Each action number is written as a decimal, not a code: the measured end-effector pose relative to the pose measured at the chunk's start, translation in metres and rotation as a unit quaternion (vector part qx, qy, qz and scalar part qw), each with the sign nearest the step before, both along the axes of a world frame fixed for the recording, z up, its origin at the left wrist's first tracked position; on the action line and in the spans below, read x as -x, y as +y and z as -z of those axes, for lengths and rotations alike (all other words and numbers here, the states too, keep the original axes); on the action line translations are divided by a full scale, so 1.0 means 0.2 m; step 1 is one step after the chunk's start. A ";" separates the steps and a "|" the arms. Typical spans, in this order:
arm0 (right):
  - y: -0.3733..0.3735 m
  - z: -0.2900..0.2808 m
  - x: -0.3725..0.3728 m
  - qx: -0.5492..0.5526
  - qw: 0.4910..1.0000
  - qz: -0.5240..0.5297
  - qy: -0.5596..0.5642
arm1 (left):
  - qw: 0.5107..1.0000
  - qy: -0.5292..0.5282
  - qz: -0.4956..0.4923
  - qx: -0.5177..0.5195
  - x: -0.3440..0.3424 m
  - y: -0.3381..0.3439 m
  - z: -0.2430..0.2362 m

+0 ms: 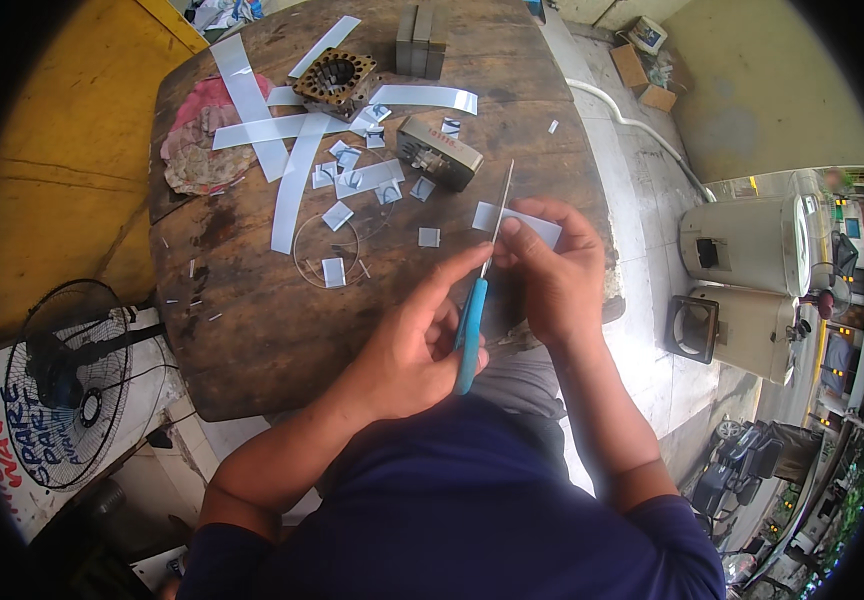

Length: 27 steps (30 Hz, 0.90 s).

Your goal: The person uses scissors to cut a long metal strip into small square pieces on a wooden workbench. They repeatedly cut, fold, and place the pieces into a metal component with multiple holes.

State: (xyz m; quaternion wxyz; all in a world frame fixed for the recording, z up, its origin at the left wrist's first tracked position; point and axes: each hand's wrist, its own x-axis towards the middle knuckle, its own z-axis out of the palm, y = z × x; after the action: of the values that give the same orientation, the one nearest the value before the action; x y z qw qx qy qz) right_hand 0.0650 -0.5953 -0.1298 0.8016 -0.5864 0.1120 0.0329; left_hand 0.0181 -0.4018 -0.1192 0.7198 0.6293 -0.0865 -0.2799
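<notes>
My left hand [414, 350] is closed around the blue handle of a pair of scissors [471, 335], whose narrow blades point away from me. Pinched between the thumb and fingers of my right hand [567, 285] is a short white strip [540, 229]. The blades lie across that strip near its left part; whether they have cut into it I cannot tell. Small pale squares are scattered over the table to the left, one small square [429, 237] lying closest to my hands. Past the blades sits a metal block [440, 150] with fittings on its face.
A wooden table [242, 350] carries long white strips [297, 190], a metal block with a ring of holes [336, 80], a grey metal block [422, 42], a stained cloth [207, 150] and a thin wire loop [297, 250]. A fan [72, 385] stands left; white drums [747, 245] stand right.
</notes>
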 end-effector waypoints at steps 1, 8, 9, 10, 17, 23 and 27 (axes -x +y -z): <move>0.00 0.00 0.00 -0.003 1.000 -0.001 -0.004 | 1.000 0.002 -0.005 0.000 0.00 0.00 0.00; -0.01 0.02 -0.01 0.022 1.000 -0.004 0.022 | 0.998 0.049 -0.001 0.025 0.00 0.00 0.00; -0.01 0.02 -0.01 0.030 0.999 -0.005 0.027 | 0.995 0.087 -0.001 0.038 -0.01 0.00 0.00; 0.00 0.02 -0.01 0.037 0.999 -0.007 0.033 | 0.991 0.124 -0.002 0.051 -0.01 0.01 0.00; -0.03 0.01 -0.03 -0.053 0.998 0.008 0.031 | 0.996 0.079 -0.006 0.036 0.00 0.02 0.00; -0.02 0.00 -0.01 0.016 1.000 -0.015 -0.007 | 1.000 0.018 -0.001 0.015 0.01 0.00 0.01; 0.00 -0.01 0.00 0.025 1.000 -0.003 -0.015 | 1.000 0.005 0.000 -0.004 0.00 -0.01 0.00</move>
State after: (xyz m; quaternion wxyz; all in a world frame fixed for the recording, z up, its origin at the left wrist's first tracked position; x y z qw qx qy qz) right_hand 0.0642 -0.5963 -0.1281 0.7881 -0.6070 0.0988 0.0241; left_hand 0.0179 -0.4031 -0.1198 0.7176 0.6308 -0.0824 -0.2834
